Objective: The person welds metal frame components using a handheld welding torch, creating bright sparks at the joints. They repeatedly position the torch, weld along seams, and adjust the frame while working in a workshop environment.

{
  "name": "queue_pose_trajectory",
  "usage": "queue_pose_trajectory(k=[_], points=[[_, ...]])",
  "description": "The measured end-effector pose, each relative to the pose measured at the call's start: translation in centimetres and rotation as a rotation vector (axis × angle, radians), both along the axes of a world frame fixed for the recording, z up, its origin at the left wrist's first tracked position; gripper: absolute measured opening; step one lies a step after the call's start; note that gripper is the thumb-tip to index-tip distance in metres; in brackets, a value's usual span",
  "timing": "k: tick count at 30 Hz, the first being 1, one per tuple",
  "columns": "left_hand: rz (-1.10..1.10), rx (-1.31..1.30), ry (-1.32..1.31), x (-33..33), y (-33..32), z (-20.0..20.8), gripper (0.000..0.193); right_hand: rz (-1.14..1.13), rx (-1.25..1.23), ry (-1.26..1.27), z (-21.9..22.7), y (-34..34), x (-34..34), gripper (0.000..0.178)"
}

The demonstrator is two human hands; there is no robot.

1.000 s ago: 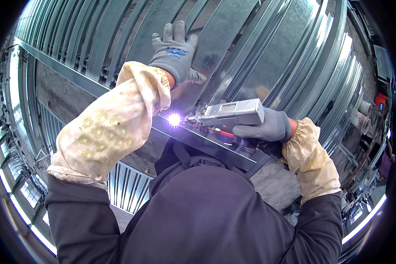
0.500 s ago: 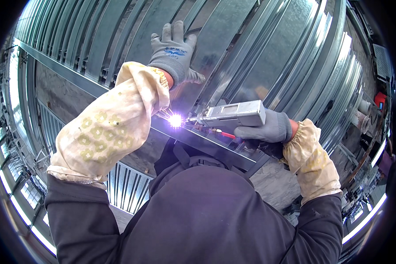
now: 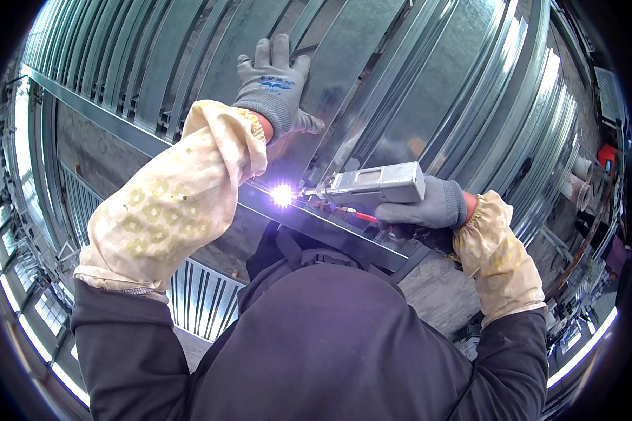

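My left hand (image 3: 274, 83), in a grey work glove, lies with fingers spread on a wide flat metal slat (image 3: 333, 63). Nothing is held in it. My gloved right hand (image 3: 428, 203) wraps round a silver, boxy welding gun (image 3: 372, 184) whose thin nozzle points left. A glaring violet-white weld spot (image 3: 283, 195) burns at the nozzle tip, over the near rail (image 3: 337, 230) of the metal frame. Glare hides the joint itself. Below the gun body a red tube (image 3: 362, 216) runs back toward my right hand, and my fingers partly cover it.
Many parallel metal slats (image 3: 119, 56) stretch across the far side, with gaps between them. Long metal profiles (image 3: 498, 133) lie stacked at the right. Another slatted panel (image 3: 202, 298) stands low at the left, and a red object (image 3: 606, 158) sits at the far right.
The weld spot and nozzle tip have shifted very slightly right, and fewer sparks fly from the spot. My left hand and forearm have moved slightly left; my right hand still grips the gun.
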State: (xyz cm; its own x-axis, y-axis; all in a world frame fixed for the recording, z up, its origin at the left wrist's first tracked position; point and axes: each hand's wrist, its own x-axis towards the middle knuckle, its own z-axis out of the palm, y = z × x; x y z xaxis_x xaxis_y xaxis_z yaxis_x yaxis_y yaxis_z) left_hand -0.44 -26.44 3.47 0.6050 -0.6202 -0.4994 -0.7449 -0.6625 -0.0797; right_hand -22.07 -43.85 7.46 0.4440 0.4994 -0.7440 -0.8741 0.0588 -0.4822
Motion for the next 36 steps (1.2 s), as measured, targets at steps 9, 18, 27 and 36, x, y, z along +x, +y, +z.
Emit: queue_pose_trajectory(k=[9, 18, 27, 36], points=[[-0.006, -0.008, 0.000, 0.1, 0.2, -0.2, 0.115, -0.046, 0.000, 0.003, 0.4, 0.0, -0.5, 0.063], [-0.005, 0.052, 0.036, 0.1, -0.3, 0.3, 0.118, -0.074, 0.024, -0.021, -0.2, 0.0, -1.3, 0.061], [0.012, -0.073, 0.001, -0.3, 1.0, 0.3, 0.115, -0.181, -0.045, -0.055, 2.7, -1.5, -2.3, 0.057], [-0.094, -0.171, 0.083, -7.0, -2.2, -0.1, 0.109, -0.155, -0.101, -0.075, 3.7, -3.2, -6.5, 0.055]])
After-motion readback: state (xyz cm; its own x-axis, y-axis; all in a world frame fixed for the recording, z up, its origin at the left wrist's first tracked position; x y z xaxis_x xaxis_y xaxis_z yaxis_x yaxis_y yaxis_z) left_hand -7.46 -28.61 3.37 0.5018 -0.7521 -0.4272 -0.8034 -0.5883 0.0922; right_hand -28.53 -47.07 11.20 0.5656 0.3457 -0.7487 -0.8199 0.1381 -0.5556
